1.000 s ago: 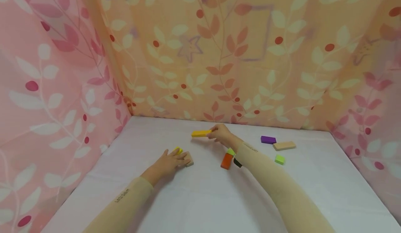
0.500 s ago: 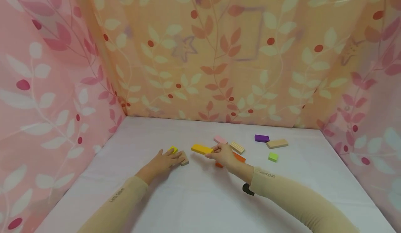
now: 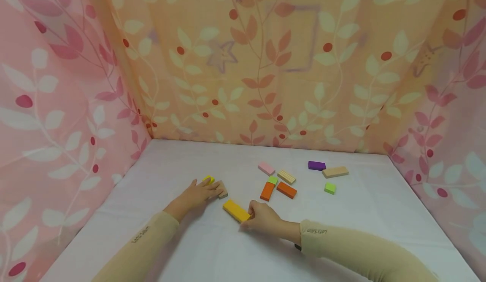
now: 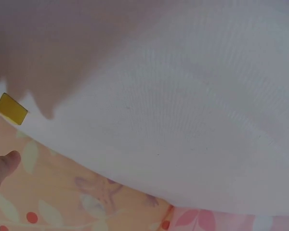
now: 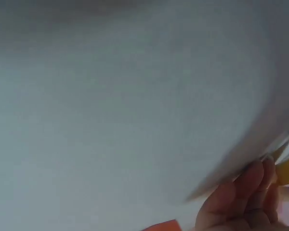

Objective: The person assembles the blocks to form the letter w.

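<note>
My right hand (image 3: 263,218) pinches one end of a long orange-yellow block (image 3: 236,210) over the near middle of the table. In the right wrist view, curled fingers (image 5: 254,192) show beside part of this block (image 5: 288,169). Farther left, my left hand (image 3: 196,197) lies with its fingers spread, reaching over a small bright yellow block (image 3: 208,179) and a pale wooden block (image 3: 222,190). Its fingertips partly cover both blocks. From the left wrist, the yellow block (image 4: 11,109) appears near a fingertip.
Right of centre lie a pink block (image 3: 266,168), a striped wooden block (image 3: 286,177), a green block (image 3: 273,181) and two orange-red blocks (image 3: 286,190). Beyond them are a purple block (image 3: 317,165), a plain wooden block (image 3: 336,172) and another green block (image 3: 330,188). Patterned cloth (image 3: 243,84) walls the table.
The right hand has carried the orange-yellow block from the back of the table towards me, turning it aslant. Blocks its arm had covered now show. The left hand keeps its place over its blocks.
</note>
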Available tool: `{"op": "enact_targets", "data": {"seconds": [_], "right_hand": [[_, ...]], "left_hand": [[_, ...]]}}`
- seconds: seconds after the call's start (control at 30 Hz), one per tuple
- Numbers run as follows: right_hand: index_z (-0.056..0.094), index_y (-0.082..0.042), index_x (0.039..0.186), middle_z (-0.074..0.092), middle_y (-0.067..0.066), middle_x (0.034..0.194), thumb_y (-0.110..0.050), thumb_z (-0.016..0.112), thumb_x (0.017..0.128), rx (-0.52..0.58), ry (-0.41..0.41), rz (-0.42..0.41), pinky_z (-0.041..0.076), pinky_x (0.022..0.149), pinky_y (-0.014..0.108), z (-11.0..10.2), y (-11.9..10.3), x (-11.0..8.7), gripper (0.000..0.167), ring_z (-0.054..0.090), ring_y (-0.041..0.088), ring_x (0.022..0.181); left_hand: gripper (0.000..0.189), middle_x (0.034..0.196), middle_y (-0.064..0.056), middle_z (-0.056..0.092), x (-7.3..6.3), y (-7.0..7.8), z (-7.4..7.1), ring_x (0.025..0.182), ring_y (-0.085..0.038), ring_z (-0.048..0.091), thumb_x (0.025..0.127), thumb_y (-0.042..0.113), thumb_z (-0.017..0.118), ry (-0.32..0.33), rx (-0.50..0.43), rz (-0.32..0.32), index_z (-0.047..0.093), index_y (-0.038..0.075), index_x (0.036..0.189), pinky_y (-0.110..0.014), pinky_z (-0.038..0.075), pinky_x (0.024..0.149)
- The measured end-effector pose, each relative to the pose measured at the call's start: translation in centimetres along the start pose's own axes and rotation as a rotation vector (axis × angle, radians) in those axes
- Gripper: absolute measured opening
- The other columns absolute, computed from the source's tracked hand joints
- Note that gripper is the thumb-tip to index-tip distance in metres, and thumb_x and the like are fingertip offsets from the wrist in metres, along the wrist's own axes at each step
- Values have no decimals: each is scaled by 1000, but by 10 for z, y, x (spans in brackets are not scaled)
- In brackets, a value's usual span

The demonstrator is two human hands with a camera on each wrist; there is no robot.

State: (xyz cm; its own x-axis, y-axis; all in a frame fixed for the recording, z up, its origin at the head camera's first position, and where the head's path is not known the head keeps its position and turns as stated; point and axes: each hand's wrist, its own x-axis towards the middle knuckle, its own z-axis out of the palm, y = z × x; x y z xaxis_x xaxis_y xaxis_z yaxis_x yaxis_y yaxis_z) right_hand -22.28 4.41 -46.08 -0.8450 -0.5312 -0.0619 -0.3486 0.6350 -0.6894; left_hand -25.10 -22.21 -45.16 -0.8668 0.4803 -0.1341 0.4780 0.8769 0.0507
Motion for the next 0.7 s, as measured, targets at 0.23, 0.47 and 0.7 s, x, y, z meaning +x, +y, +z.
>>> {"op": "enact_targets", "data": {"seconds": [0.23,0.47,0.7], "right_hand": [[56,-12,125,52,-7,76,-27,78,84,-151,-278,-148,40,60,21,-6,-6,11,49,45,6,67],[51,-9,142,37,-8,67,-22,69,91,-202,-367,-227,31,58,18,-2,-5,24,55,36,4,62],[51,-8,141,33,-8,64,-24,69,91,-237,-301,-201,33,58,19,7,-17,26,56,35,5,60]], "left_hand": [[47,155,-5,35,0,3,-2,143,-36,23,98,5,50,-20,-45,-27,49,16,144,-68,17,108],[47,155,-5,34,-1,2,1,144,-36,22,99,5,49,-34,-50,-29,49,16,144,-67,16,108],[46,154,-7,36,-1,0,3,142,-38,25,98,6,50,-16,-49,-1,49,14,144,-69,18,106]]}}
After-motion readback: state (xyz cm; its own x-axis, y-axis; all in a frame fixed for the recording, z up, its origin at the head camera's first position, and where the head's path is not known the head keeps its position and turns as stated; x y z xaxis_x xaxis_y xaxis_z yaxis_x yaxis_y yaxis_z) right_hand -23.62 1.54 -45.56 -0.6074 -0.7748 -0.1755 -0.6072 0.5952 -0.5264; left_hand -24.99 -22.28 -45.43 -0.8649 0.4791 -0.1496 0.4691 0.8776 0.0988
